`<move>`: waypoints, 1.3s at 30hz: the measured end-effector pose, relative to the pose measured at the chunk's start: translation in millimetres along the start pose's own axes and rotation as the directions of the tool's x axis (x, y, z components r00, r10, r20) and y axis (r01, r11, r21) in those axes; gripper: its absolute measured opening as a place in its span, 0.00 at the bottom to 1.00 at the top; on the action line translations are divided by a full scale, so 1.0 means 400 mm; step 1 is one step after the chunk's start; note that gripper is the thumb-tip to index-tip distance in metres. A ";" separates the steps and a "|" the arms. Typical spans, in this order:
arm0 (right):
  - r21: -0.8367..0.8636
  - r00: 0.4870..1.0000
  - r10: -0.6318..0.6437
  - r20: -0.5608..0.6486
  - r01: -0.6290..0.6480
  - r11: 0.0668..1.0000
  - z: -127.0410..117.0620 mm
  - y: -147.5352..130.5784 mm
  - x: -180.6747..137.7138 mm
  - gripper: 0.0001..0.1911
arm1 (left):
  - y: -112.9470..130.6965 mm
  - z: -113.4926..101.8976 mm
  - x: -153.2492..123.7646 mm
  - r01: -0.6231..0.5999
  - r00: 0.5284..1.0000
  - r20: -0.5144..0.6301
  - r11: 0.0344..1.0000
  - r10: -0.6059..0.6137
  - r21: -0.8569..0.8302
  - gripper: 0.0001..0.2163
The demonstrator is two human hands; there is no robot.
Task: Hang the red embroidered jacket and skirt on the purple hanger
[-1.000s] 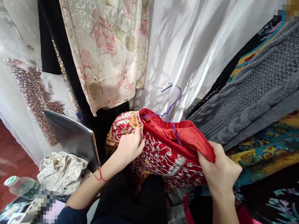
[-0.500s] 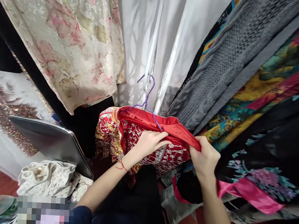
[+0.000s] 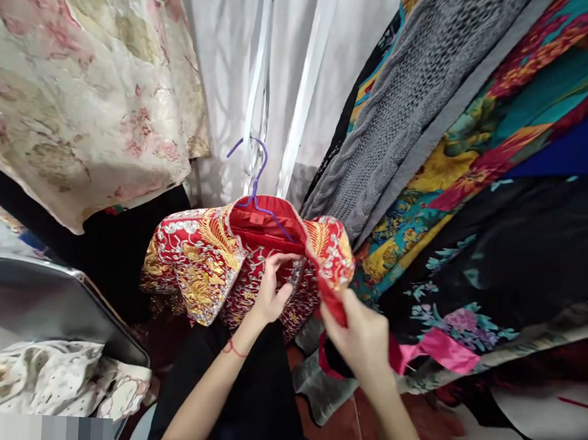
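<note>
A red jacket (image 3: 193, 261) with gold and silver embroidery hangs on a purple hanger (image 3: 263, 162), whose hook is over a white metal bar. Its collar and front stand spread apart, showing the red lining and a small size label (image 3: 256, 219) marked S. My right hand (image 3: 359, 335) is closed on the front edge of the jacket at the right, pulling it outward. In front of the opening is my left hand (image 3: 273, 294), thumb and fingers apart and nothing in it. Its fingertips reach close to the lining; whether they touch it I cannot tell.
Floral cream cloth (image 3: 84, 91) hangs at left, above a dark chair back (image 3: 38, 298) and a crumpled spotted white cloth (image 3: 34, 374). At right hang a grey knit garment (image 3: 407, 121) and colourful printed clothes (image 3: 475, 144). A white curtain (image 3: 223, 65) is behind.
The view has shifted right. The jacket's right side has swung over the hanger's shoulder, its embroidered outside now showing. My left hand has let go of the hanger area and opened.
</note>
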State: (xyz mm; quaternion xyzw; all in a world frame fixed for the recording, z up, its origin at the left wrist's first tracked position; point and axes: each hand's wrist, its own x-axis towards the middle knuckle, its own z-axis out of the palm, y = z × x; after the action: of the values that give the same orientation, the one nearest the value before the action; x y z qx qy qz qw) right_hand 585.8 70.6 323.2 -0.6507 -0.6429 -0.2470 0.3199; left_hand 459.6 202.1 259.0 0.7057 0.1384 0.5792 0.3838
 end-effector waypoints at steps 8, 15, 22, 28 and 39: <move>0.228 0.860 -0.282 0.424 0.201 0.953 0.094 -0.080 -0.005 0.08 | 0.069 -0.069 -0.035 0.327 0.935 0.118 0.941 -0.336 0.087 0.23; 0.263 0.984 -0.162 0.077 0.137 0.955 -0.015 -0.033 0.171 0.07 | 0.025 -0.086 -0.045 0.345 0.936 0.055 0.938 -0.346 0.038 0.17; 0.284 0.974 -0.133 0.183 0.077 0.956 0.091 0.071 0.276 0.16 | -0.024 -0.078 -0.072 0.330 0.927 0.099 0.914 -0.361 0.236 0.17; 0.321 0.993 -0.024 0.113 -0.013 0.947 0.109 0.096 0.275 0.18 | -0.002 -0.099 -0.041 0.359 0.918 0.117 0.919 -0.379 0.163 0.16; 0.007 0.999 0.004 0.045 -0.004 1.000 0.087 0.008 0.209 0.20 | -0.033 -0.137 -0.038 0.482 0.843 -0.355 0.861 -0.405 0.162 0.17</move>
State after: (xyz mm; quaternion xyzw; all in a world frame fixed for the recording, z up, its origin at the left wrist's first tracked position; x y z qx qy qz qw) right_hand 590.0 152.8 360.7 -0.6561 -0.6496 -0.2293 0.3082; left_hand 407.7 222.1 241.0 0.5965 0.4277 0.5550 0.3915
